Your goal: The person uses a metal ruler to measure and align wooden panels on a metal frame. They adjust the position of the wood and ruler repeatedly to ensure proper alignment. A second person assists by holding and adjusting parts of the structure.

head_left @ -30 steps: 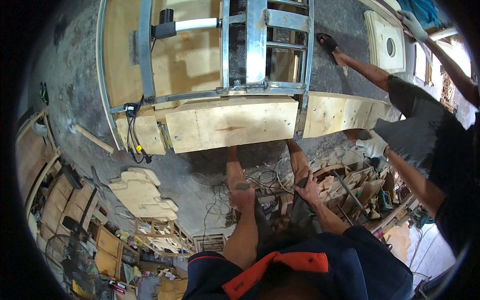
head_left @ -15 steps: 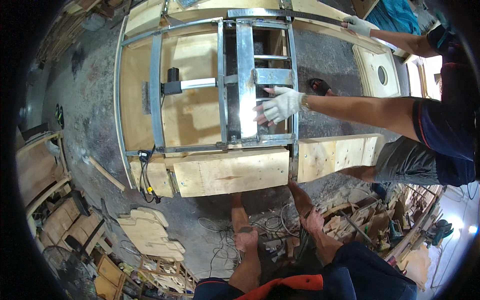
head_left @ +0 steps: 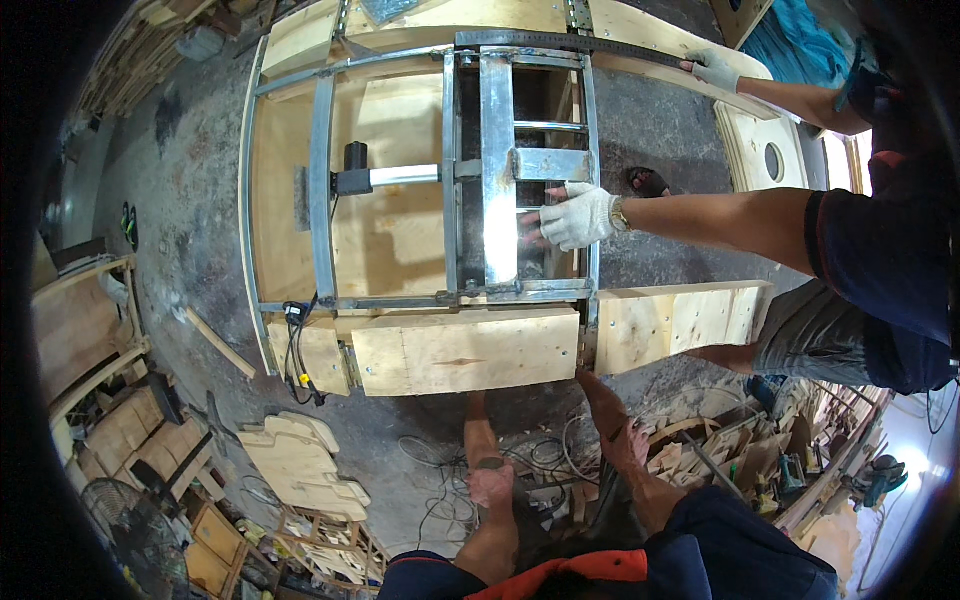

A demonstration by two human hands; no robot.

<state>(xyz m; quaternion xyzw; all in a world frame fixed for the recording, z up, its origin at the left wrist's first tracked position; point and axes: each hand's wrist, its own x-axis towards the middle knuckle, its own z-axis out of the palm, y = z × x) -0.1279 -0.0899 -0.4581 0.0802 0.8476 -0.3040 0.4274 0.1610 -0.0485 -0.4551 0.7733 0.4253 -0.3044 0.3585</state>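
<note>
Low in the view, my left hand (head_left: 490, 487) and my right hand (head_left: 630, 445) appear to rest on my bent legs, blurred, so their fingers are hard to read. I see no tool in either hand. Ahead of them lies a long pale wooden board (head_left: 470, 352), the near side of a large frame. Inside it sits a welded metal frame (head_left: 320, 190) with a black and silver linear actuator (head_left: 395, 176). A co-worker's near gloved hand (head_left: 578, 218) hovers at or touches the wide metal bar (head_left: 498, 190). Their far gloved hand (head_left: 714, 70) holds a dark steel ruler (head_left: 620, 49) across the far edge.
A black cable (head_left: 296, 345) hangs over the near left corner. Cut plywood panels (head_left: 300, 465) lie at the lower left, near loose cables (head_left: 440, 490) on the floor. Wood scraps (head_left: 720, 450) pile up on the right. A panel with a round hole (head_left: 755, 150) leans beyond.
The whole view has shifted slightly right and down. The co-worker's near hand has drawn a little right; their far hand and the ruler have moved slightly nearer. My hands stay in about the same place.
</note>
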